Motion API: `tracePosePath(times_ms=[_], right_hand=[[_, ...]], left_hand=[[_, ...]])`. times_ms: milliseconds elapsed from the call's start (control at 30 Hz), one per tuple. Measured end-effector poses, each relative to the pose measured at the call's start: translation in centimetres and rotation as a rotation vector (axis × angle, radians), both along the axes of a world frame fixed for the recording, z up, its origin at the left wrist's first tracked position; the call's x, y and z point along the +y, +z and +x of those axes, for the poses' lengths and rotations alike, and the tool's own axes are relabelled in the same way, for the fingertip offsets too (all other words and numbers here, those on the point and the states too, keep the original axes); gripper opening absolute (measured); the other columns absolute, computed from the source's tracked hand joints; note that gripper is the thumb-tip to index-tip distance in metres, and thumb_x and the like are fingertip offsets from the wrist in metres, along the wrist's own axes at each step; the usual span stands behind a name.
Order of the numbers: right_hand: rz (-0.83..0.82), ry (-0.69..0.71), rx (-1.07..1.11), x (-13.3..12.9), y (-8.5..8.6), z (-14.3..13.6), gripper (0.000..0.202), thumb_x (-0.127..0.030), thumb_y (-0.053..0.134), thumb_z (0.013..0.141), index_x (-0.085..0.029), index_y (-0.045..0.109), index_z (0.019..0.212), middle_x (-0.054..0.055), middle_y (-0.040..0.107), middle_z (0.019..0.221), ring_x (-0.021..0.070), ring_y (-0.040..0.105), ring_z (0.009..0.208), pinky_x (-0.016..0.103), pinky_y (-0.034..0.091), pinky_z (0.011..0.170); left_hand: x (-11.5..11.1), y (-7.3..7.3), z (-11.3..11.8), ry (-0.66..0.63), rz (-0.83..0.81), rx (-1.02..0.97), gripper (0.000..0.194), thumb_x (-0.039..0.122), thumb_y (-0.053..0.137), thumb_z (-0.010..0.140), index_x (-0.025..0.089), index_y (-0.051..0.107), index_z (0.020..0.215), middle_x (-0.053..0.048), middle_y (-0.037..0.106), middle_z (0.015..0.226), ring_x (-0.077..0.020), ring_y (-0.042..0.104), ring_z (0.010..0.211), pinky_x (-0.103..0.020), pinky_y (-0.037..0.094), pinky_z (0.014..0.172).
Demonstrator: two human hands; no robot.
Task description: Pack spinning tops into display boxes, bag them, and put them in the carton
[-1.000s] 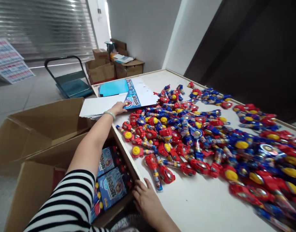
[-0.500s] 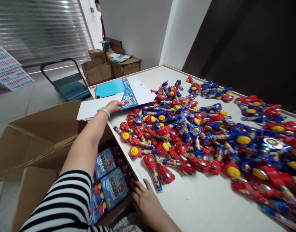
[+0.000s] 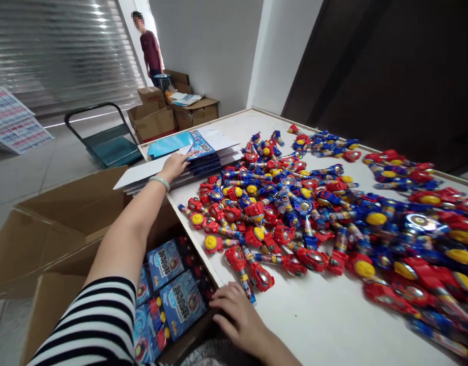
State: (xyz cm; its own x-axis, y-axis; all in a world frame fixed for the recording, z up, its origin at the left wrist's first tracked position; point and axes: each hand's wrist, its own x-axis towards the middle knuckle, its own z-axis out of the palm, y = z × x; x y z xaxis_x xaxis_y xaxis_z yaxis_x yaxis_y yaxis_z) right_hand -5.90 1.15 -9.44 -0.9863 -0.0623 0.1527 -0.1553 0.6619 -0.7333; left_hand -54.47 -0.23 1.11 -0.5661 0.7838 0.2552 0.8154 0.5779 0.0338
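My left hand (image 3: 175,165), with a pale bangle at the wrist, reaches to a stack of flat white and blue cardboard boxes (image 3: 142,172) at the table's left corner. Its fingers are closed on the near edge of the top printed cardboard box (image 3: 202,145). My right hand (image 3: 236,310) rests on the table's near edge, fingers loosely apart and holding nothing. Beside it spreads a large pile of red and blue toys (image 3: 270,211) with yellow round parts and clear candy-like tubes.
An open carton (image 3: 62,284) below the table edge holds several printed blue boxes (image 3: 183,302) with toys. A trolley (image 3: 114,151) and more cartons (image 3: 155,122) stand behind on the floor. A person (image 3: 150,51) stands near the shutter, and a dark panel (image 3: 402,86) borders the table's far side.
The printed cardboard at my left hand now looks lifted and tilted, showing layered blue edges beneath. My right hand has shifted slightly along the edge. The person at the back has come further into view.
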Motion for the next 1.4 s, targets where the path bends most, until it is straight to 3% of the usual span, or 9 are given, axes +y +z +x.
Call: tracePosePath(times_ms=[167,300,433,633,800,1000,1200,1300,1400], right_hand=[[-0.17,-0.088,0.151,4.2,5.3,-7.4,0.024,-0.029,0.056,0.095,-0.021,0.07,0.113,0.011,0.072,0.117,0.021,0.065,0.112,0.039,0.05,0.101],[-0.628,-0.548,0.139,8.9,10.1,-16.6,0.016,-0.021,0.073,0.077,-0.021,0.074,0.093,0.002,0.075,0.093,0.0178,0.067,0.094,0.038,0.052,0.099],[-0.73,-0.732,0.094,13.5,11.8,-22.0,0.015,-0.02,0.064,0.083,-0.018,0.071,0.096,0.001,0.072,0.083,0.014,0.067,0.077,0.036,0.057,0.086],[-0.66,-0.809,0.04,15.2,9.9,-21.8,0.01,-0.012,0.065,0.078,-0.016,0.071,0.085,0.0,0.07,0.077,0.013,0.064,0.072,0.038,0.055,0.09],[-0.567,-0.725,0.012,14.5,9.2,-20.8,0.012,-0.013,0.068,0.076,-0.018,0.075,0.084,0.0,0.074,0.088,0.0137,0.066,0.083,0.036,0.052,0.097],[-0.527,-0.639,-0.025,14.1,9.3,-20.7,0.012,-0.011,0.068,0.074,-0.019,0.076,0.079,-0.001,0.072,0.077,0.0152,0.065,0.078,0.038,0.052,0.097],[-0.555,-0.588,-0.021,13.5,9.2,-20.6,0.015,-0.007,0.073,0.07,-0.021,0.073,0.067,-0.002,0.071,0.072,0.0153,0.064,0.076,0.039,0.05,0.101],[-0.622,-0.596,-0.005,13.3,9.6,-20.3,0.011,-0.01,0.075,0.071,-0.021,0.073,0.073,-0.002,0.071,0.073,0.0146,0.064,0.076,0.039,0.052,0.099],[-0.731,-0.592,0.022,13.0,11.0,-20.4,0.01,-0.023,0.073,0.081,-0.019,0.073,0.09,0.002,0.074,0.086,0.0144,0.068,0.08,0.037,0.057,0.091]], left_hand=[[-0.4,3.4,2.2,-0.103,0.168,-0.067,0.042,0.033,0.053,0.098,0.016,0.065,0.134,-0.012,0.069,0.127,-0.0282,0.058,0.115,-0.039,0.041,0.106],[0.1,3.1,5.0,-0.082,0.212,-0.204,0.039,0.032,0.047,0.1,0.015,0.069,0.127,-0.01,0.07,0.125,-0.0235,0.061,0.115,-0.033,0.043,0.106],[-0.1,2.5,5.4,0.004,0.205,-0.222,0.045,0.027,0.032,0.104,0.01,0.061,0.134,-0.014,0.068,0.127,-0.0232,0.06,0.118,-0.034,0.045,0.105],[1.3,-1.4,7.4,-0.043,0.032,-0.235,0.08,0.048,0.078,0.079,0.017,0.048,0.147,-0.017,0.052,0.147,-0.034,0.046,0.135,-0.044,0.037,0.114],[3.0,-3.4,8.5,-0.138,-0.104,-0.25,0.062,0.041,0.066,0.088,0.02,0.052,0.145,-0.015,0.061,0.134,-0.0296,0.058,0.123,-0.037,0.045,0.105],[2.7,-2.3,7.9,-0.183,-0.182,-0.221,0.053,0.043,0.062,0.091,0.023,0.057,0.14,-0.01,0.066,0.131,-0.0277,0.061,0.122,-0.032,0.047,0.102],[2.2,-1.5,9.5,-0.169,-0.177,-0.152,0.049,0.033,0.044,0.101,0.015,0.05,0.146,-0.018,0.064,0.132,-0.0292,0.063,0.119,-0.037,0.048,0.101],[1.6,1.0,9.0,-0.106,-0.088,-0.093,0.05,0.025,0.032,0.104,0.011,0.042,0.152,-0.021,0.065,0.128,-0.0298,0.064,0.117,-0.039,0.048,0.1],[0.4,4.7,8.8,-0.029,0.118,0.011,0.048,0.022,0.03,0.104,0.01,0.049,0.146,-0.02,0.065,0.129,-0.0301,0.063,0.117,-0.039,0.048,0.101]])
